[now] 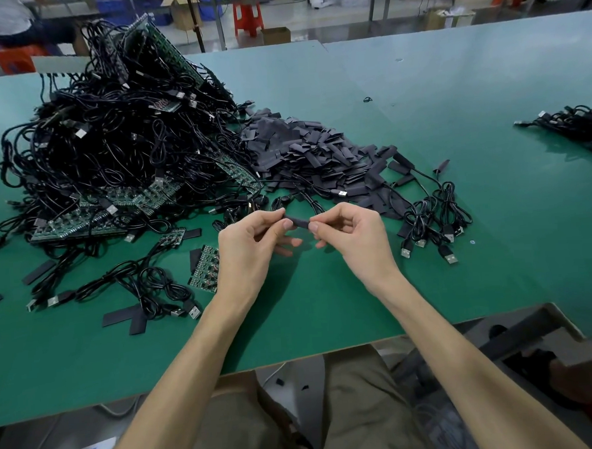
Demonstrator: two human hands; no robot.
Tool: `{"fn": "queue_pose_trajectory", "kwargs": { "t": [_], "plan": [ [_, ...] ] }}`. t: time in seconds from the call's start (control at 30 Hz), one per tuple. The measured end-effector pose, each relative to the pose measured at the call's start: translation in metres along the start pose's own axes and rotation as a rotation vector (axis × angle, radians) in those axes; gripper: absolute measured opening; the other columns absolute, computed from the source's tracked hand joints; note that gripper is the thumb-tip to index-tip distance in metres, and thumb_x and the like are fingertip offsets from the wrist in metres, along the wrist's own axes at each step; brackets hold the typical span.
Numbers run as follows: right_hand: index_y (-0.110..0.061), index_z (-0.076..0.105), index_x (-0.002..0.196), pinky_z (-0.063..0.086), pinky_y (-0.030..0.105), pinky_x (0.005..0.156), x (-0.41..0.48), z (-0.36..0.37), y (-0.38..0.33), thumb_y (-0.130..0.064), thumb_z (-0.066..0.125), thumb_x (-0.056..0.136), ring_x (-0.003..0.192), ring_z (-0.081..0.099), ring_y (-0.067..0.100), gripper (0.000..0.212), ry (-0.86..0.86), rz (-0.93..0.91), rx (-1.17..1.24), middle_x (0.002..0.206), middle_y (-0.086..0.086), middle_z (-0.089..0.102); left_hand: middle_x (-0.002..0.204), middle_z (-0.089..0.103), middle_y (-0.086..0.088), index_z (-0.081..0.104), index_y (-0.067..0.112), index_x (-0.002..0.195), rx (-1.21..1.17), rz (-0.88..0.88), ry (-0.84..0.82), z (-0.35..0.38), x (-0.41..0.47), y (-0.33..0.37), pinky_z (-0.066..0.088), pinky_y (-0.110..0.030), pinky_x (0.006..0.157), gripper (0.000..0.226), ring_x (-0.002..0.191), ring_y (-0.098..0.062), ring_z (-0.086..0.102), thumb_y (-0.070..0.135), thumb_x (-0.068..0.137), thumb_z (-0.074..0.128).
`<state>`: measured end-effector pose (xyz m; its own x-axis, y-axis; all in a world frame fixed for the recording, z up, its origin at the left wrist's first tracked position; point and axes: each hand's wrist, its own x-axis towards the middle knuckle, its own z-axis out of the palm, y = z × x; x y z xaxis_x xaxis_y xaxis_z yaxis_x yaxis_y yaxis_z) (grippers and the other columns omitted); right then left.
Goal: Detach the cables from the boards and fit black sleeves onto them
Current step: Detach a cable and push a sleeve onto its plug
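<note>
Left hand (251,247) and right hand (353,236) are pinching opposite ends of a short flat black sleeve (296,222), perhaps empty; squeezing its mouth shut is risking a jammed fit.

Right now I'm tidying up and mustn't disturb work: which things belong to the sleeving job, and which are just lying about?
Job: black sleeve pinched between left hand and right hand; heap of cables and boards; pile of sleeves; loose cables beside it.
Lying about: red stool and cardboard box, beyond the table.
</note>
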<state>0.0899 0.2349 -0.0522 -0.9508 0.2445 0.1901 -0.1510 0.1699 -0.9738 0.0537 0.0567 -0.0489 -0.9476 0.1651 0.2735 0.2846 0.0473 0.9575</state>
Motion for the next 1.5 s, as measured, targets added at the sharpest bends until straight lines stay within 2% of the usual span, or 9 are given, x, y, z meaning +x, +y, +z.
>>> {"fn": "queue_pose_trajectory", "kwargs": {
  "t": [0.4, 0.53, 0.7, 0.93, 1.03, 1.13, 1.2, 1.3, 1.5],
  "plan": [
    [-0.01, 0.077, 0.089, 0.062, 0.038, 0.072, 0.001, 0.0, -0.002, -0.008, 0.08, 0.088, 0.067, 0.075, 0.02, 0.004, -0.002, 0.009, 0.013, 0.078, 0.005, 0.077, 0.092, 0.077, 0.005, 0.072, 0.01, 0.119, 0.291, 0.102, -0.016, 0.002, 0.001, -0.01, 0.064, -0.032, 0.063, 0.02, 0.073, -0.007, 0.076, 0.013, 0.101, 0.065],
    [-0.011, 0.076, 0.089, 0.062, 0.037, 0.072, 0.001, 0.0, -0.003, -0.008, 0.079, 0.088, 0.067, 0.075, 0.019, 0.005, 0.0, 0.012, 0.011, 0.079, 0.003, 0.077, 0.088, 0.077, 0.002, 0.073, 0.011, 0.11, 0.211, 0.07, -0.002, 0.0, 0.002, -0.007, 0.063, -0.034, 0.06, 0.013, 0.073, -0.015, 0.077, 0.012, 0.099, 0.067],
    [-0.012, 0.073, 0.09, 0.056, 0.02, 0.067, 0.002, 0.001, -0.003, -0.005, 0.075, 0.091, 0.072, 0.07, 0.01, 0.008, 0.038, -0.009, 0.036, 0.078, -0.006, 0.074, 0.08, 0.075, -0.008, 0.065, 0.013, 0.095, 0.106, 0.041, -0.087, -0.002, 0.004, -0.001, 0.06, -0.032, 0.058, 0.011, 0.067, -0.025, 0.075, 0.009, 0.093, 0.075],
    [-0.015, 0.073, 0.091, 0.061, 0.044, 0.08, 0.001, 0.0, -0.003, -0.008, 0.076, 0.09, 0.074, 0.069, 0.015, 0.007, -0.005, -0.029, 0.009, 0.081, -0.002, 0.073, 0.071, 0.073, -0.004, 0.061, 0.016, 0.091, 0.212, 0.031, -0.155, -0.003, 0.001, -0.003, 0.055, -0.023, 0.058, 0.018, 0.06, -0.019, 0.071, 0.004, 0.091, 0.074],
    [-0.014, 0.074, 0.091, 0.06, 0.049, 0.081, 0.001, 0.001, -0.004, -0.007, 0.076, 0.09, 0.079, 0.069, 0.019, 0.007, 0.007, -0.052, 0.023, 0.086, -0.001, 0.074, 0.072, 0.072, -0.004, 0.061, 0.019, 0.091, 0.236, 0.029, -0.172, -0.003, 0.001, -0.002, 0.058, -0.032, 0.062, 0.017, 0.064, -0.021, 0.071, 0.01, 0.092, 0.075],
    [-0.013, 0.072, 0.09, 0.059, 0.043, 0.073, -0.001, 0.003, -0.008, -0.007, 0.073, 0.091, 0.077, 0.066, 0.016, 0.007, 0.026, -0.094, 0.018, 0.084, -0.005, 0.072, 0.078, 0.074, -0.002, 0.065, 0.02, 0.091, 0.206, 0.044, -0.227, -0.001, 0.001, 0.003, 0.06, -0.041, 0.069, 0.013, 0.072, -0.023, 0.072, 0.031, 0.097, 0.069],
    [-0.014, 0.07, 0.088, 0.054, 0.031, 0.065, -0.002, 0.004, -0.012, -0.006, 0.067, 0.091, 0.068, 0.061, 0.013, 0.009, 0.037, -0.095, 0.078, 0.077, -0.009, 0.068, 0.079, 0.074, -0.003, 0.069, 0.017, 0.089, 0.172, 0.05, -0.207, 0.0, 0.0, 0.006, 0.058, -0.042, 0.068, 0.031, 0.072, -0.027, 0.071, 0.041, 0.105, 0.054],
    [-0.008, 0.066, 0.087, 0.044, 0.033, 0.055, -0.003, 0.002, -0.016, -0.005, 0.06, 0.087, 0.059, 0.051, 0.019, 0.007, 0.069, -0.085, 0.193, 0.072, 0.001, 0.061, 0.077, 0.073, -0.001, 0.069, 0.017, 0.085, 0.223, 0.08, -0.16, 0.001, 0.0, 0.009, 0.054, -0.032, 0.062, 0.041, 0.065, -0.022, 0.067, 0.037, 0.11, 0.044],
    [-0.007, 0.064, 0.085, 0.038, 0.024, 0.046, -0.005, 0.001, -0.022, -0.005, 0.058, 0.083, 0.052, 0.046, 0.016, 0.007, -0.062, 0.063, 0.445, 0.064, 0.005, 0.056, 0.074, 0.073, 0.014, 0.072, 0.022, 0.087, 0.47, 0.004, -0.195, 0.017, 0.003, 0.014, 0.051, -0.017, 0.068, 0.028, 0.069, -0.005, 0.069, 0.026, 0.107, 0.053]
  ]
}}
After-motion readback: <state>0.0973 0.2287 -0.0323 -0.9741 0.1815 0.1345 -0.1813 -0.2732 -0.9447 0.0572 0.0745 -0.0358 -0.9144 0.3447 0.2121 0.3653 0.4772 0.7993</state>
